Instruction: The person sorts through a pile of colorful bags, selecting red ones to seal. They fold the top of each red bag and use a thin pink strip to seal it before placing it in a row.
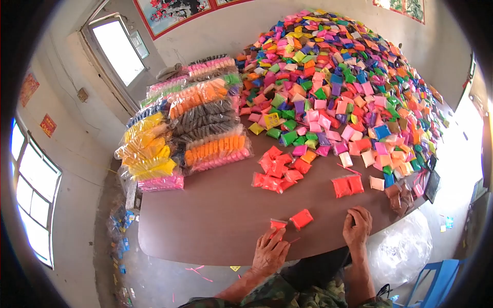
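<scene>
Near the front edge of the brown table, my left hand (271, 250) has its fingers closed on a small red packet (278, 224). Just right of it lies another red packet (301, 219), touched by neither hand. My right hand (358, 226) is above the table edge with its fingers curled together; whatever may be in them is hidden. Beyond the hands is a loose cluster of red packets (277, 170). Two more red packets (347, 186) lie side by side to the right of that cluster.
A tall heap of multicoloured packets (339, 87) covers the back and right of the table (205, 220). Clear bags of sorted packets (205, 118) are stacked at the left. Brown packets (399, 197) lie by the right edge. A blue chair (436, 282) stands lower right.
</scene>
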The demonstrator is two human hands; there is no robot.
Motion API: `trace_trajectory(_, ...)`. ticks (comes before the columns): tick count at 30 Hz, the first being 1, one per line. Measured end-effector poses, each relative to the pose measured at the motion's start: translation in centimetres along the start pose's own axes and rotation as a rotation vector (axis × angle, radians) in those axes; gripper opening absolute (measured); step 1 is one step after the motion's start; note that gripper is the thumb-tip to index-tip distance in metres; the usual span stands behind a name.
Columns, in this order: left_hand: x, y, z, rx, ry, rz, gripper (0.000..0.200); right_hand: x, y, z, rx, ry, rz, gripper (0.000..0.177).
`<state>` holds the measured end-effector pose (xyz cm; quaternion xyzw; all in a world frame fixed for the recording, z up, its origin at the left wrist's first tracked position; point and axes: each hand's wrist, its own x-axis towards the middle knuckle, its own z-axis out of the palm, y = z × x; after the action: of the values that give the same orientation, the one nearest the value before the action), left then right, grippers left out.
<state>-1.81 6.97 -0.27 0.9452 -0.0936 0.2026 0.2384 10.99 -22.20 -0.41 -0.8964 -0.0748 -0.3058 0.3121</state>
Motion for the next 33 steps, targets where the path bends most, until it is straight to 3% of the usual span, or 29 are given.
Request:
trace_trajectory(20,0.6,0.9,-0.3,0.038,0.033,-0.004,0.013,0.0,0.8,-0.4,0.088,-0.03,0.013,0.013)
trace_trajectory(25,0.9,0.9,0.0,0.051,0.04,0.007,0.009,0.4,-0.6,-0.2,0.206,-0.167,0.092,0.019)
trace_trajectory(29,0.6,0.4,0.3,0.061,0.039,0.006,0.011,0.9,-4.9,0.6,0.368,-0.29,-0.106,0.031)
trace_trajectory(33,0.6,0.4,0.4,0.057,0.044,0.004,0.012,1.3,-7.5,1.7,0.345,-0.424,-0.289,0.045)
